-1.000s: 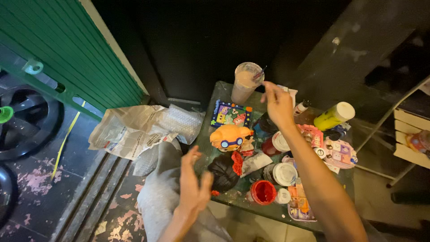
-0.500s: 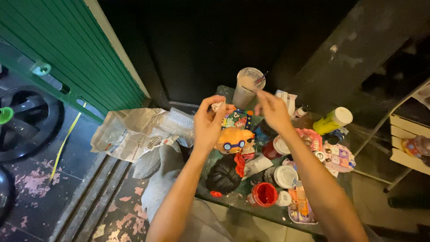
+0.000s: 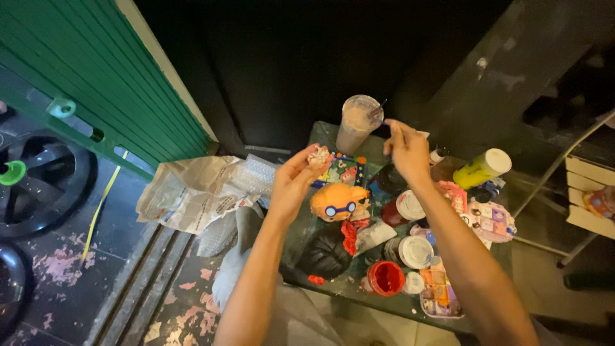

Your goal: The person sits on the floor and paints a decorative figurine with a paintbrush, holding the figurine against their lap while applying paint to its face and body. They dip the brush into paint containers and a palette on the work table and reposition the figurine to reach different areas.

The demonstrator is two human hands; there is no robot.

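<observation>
Pale, pinkish and lumpy, the small figurine [image 3: 318, 156] sits pinched in my left hand [image 3: 291, 182], raised above the small table [image 3: 323, 131] near the orange round-headed toy [image 3: 337, 201]. It looks light, rigid and probably brittle, so I grip its sides gently. My right hand [image 3: 409, 150] hovers by the lidded drink cup [image 3: 356, 123], fingers loosely curled, seemingly holding nothing.
</observation>
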